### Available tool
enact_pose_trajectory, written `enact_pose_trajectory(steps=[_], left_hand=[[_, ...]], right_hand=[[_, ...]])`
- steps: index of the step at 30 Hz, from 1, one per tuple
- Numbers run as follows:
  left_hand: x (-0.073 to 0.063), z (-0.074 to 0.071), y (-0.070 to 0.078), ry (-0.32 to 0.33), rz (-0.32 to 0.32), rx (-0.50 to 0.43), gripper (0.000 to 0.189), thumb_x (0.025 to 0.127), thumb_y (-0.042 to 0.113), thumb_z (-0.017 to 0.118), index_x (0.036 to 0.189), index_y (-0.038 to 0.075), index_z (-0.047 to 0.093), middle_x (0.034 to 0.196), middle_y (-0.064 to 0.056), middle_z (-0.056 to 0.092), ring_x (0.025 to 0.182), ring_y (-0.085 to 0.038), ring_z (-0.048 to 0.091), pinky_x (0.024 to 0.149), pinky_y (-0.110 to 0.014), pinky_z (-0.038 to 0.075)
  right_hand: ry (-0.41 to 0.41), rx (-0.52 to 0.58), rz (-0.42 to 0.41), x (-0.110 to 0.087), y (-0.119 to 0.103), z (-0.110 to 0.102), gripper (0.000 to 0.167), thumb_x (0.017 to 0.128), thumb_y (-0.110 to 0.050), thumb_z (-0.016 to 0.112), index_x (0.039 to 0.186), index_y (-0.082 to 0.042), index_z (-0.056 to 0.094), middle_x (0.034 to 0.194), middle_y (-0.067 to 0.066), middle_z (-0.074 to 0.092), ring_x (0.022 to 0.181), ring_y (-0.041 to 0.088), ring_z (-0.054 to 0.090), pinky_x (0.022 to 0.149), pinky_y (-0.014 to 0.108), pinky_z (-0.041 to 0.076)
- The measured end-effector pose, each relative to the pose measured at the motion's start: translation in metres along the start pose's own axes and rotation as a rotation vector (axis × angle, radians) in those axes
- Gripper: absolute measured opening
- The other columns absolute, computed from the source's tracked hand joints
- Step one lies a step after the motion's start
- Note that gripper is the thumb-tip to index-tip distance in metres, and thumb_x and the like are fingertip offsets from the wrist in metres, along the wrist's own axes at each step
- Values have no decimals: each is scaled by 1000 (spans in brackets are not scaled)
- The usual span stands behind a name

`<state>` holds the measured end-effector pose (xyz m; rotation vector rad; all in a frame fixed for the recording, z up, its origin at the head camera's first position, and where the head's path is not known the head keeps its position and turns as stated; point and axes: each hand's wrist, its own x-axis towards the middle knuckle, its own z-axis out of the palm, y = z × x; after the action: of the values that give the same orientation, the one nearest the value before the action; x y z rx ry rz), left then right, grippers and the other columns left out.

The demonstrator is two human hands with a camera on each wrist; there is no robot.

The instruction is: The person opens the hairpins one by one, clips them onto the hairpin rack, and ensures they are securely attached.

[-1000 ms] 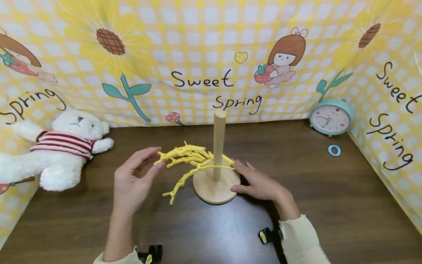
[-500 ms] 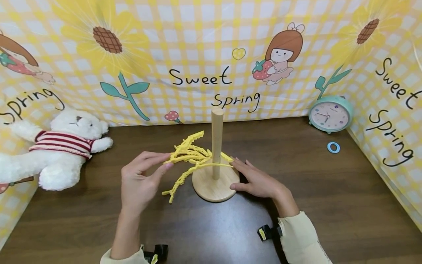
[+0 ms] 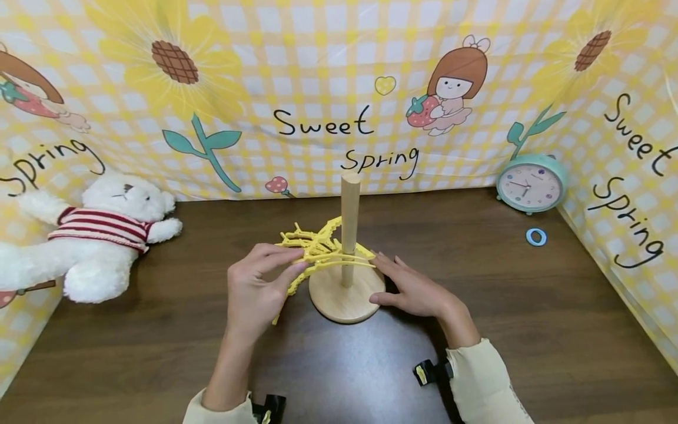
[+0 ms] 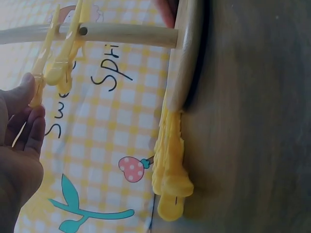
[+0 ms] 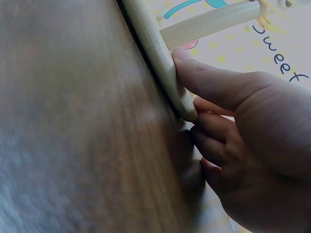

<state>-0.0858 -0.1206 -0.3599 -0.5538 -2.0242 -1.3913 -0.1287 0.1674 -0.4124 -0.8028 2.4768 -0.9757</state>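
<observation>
At the wooden base [image 3: 346, 305], my right hand [image 3: 418, 291] grips its edge; my left hand [image 3: 259, 294] pinches a yellow branched piece [image 4: 43, 56], tabletop [image 3: 503, 282] stretching wide rightward.

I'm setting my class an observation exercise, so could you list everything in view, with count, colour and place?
Wooden stand: 1, pale wood, middle of the table
Yellow pieces: several (overlapping, exact count unclear), yellow, mostly left of the post in the head view
Teddy bear: 1, white with red-striped top, at the left
Clock: 1, mint green with pale face, back right
Ring: 1, light blue, on the table in front of the clock
Table: 1, dark brown, under everything
Printed cloth: yellow-and-white checks, back and both sides
Wrist devices: 2, black, one at each wrist
Sleeves: 2, cream, lower edge
Left hand: 1, pinching a yellow piece
Right hand: 1, holding the stand's base edge
</observation>
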Motion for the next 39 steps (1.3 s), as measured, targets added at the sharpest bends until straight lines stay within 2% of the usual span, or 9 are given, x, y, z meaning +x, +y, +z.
enact_pose_trajectory(steps=[8,15,19,26,39], left_hand=[[-1,8,-1,-12,6,-18,23,71,-13,86,91,-3,80,90,-9,75,87,-22,69,82,-21,53],[-2,15,-1,-39,7,-13,24,73,-12,85,94,-2,80,95,-7,75,92,-23,68,84,-21,52],[-2,14,-3,-70,9,2,27,74,-12,84,98,-3,79,100,-7,75,96,-24,67,87,-21,51],[-3,9,-6,-160,-18,8,32,78,-8,83,109,-3,76,110,-7,72,106,-24,65,95,-21,48],[-4,6,-6,-196,-61,33,31,83,-2,82,113,0,75,116,-4,71,111,-21,65,98,-21,46]], right_hand=[[3,3,8,-1,-1,-1,80,98,-38,69,160,-5,28,166,17,19,154,32,12,123,51,8],[3,15,43,-2,-1,-1,82,98,-41,68,161,-11,26,167,14,17,153,37,6,122,56,11],[0,13,58,-2,-2,-1,82,97,-42,68,162,-13,26,167,13,16,153,38,4,121,57,12],[-1,14,75,-2,-1,-1,84,97,-44,68,161,-11,25,167,15,15,153,39,3,121,57,13],[-7,25,86,-2,-2,0,83,97,-42,68,162,-14,25,167,12,14,153,36,3,121,56,13]])
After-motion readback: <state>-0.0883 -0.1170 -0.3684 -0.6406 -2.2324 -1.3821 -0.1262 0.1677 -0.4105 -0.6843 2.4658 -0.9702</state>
